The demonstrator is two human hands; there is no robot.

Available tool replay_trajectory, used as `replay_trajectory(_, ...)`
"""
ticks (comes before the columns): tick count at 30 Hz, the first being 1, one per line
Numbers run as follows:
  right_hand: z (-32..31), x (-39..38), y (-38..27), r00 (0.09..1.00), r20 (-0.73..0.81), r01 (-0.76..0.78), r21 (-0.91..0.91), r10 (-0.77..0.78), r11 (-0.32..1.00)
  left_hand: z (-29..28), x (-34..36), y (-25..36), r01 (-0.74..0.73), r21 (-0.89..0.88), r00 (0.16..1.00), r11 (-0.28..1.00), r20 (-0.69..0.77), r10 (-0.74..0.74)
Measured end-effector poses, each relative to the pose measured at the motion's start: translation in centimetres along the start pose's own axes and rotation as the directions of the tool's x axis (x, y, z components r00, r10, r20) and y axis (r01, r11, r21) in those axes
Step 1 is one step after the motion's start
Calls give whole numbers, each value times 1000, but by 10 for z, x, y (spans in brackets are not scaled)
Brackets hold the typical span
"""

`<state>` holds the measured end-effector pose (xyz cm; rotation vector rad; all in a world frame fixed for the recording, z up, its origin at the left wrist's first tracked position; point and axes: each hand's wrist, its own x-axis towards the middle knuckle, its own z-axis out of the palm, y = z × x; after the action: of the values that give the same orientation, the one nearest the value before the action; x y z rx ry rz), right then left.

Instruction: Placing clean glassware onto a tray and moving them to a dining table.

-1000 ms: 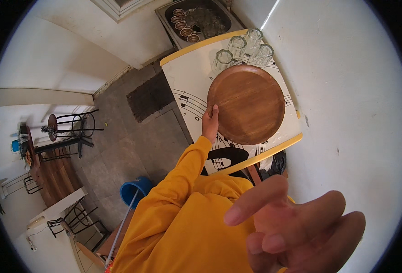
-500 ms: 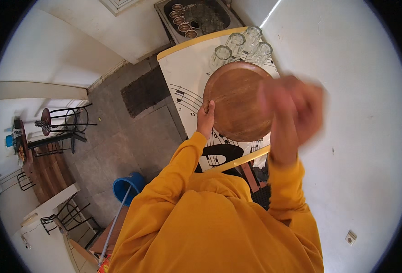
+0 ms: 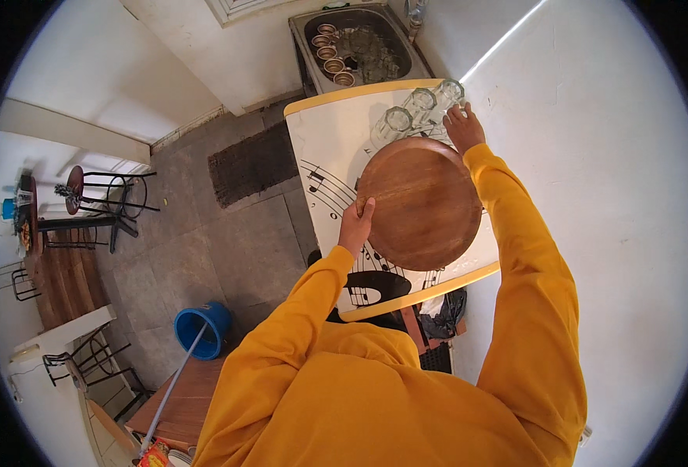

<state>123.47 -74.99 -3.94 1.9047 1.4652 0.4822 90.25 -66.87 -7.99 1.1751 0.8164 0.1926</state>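
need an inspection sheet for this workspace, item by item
surface: white table with yellow rim and black music-note print
job's things: round wooden tray on the table; three clear glasses beside its far edge
clutter: dark bag under the table's near edge
grippers: left hand grips the tray's left rim; right hand reaches to the glasses, contact cannot be told
cables: nothing seen
surroundings: sink holding small metal cups beyond the table; dark mat on tiled floor; blue bucket with a mop handle; stools at left
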Motion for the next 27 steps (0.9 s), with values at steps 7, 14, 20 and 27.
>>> replay_trajectory(7,18,40,-17,950,306,107,-153,-56,982,2,1,2,-3,20,999,1000,-37,4)
replay_trajectory(14,21,31,0,937,344,119,-134,-67,984,2,-3,10,4,38,999,999,-52,-2)
replay_trajectory(20,9,-16,66,939,332,-96,16,85,995,2,-3,5,-58,7,997,998,-44,58)
replay_trajectory(27,-36,-93,84,827,373,-558,447,421,699,0,-1,8,-19,21,1000,1000,-9,20)
